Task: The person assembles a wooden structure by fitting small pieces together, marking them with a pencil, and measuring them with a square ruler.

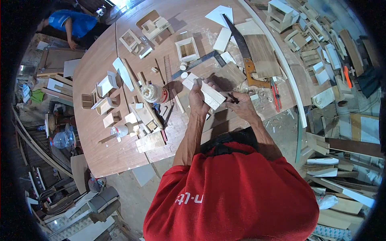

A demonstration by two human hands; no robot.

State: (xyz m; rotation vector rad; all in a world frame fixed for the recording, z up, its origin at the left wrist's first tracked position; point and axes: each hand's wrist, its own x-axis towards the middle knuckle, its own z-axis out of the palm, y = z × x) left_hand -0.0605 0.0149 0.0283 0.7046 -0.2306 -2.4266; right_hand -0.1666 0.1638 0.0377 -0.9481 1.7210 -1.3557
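My left hand (198,99) is closed around a pale wooden block (213,97), held tilted above the table near its front edge. At the block's right end my right hand (241,106) is closed on a small dark tool (232,97); its exact kind is hidden by the fingers. Left of my left hand stands an open jar (155,93) of whitish paste with a red label. Beyond the block lie a dark metal try square (199,63) and small white round pieces (184,75). A handsaw (240,42) with a wooden handle rests beyond my right hand.
The wooden table (96,140) carries small wooden frames (187,49), little box-like pieces (107,83) and wood strips. Red-handled pliers (276,96) lie near the right edge, beside a long white strip (295,88). Wood offcuts (321,160) crowd the right. A person in blue (76,22) is at far left.
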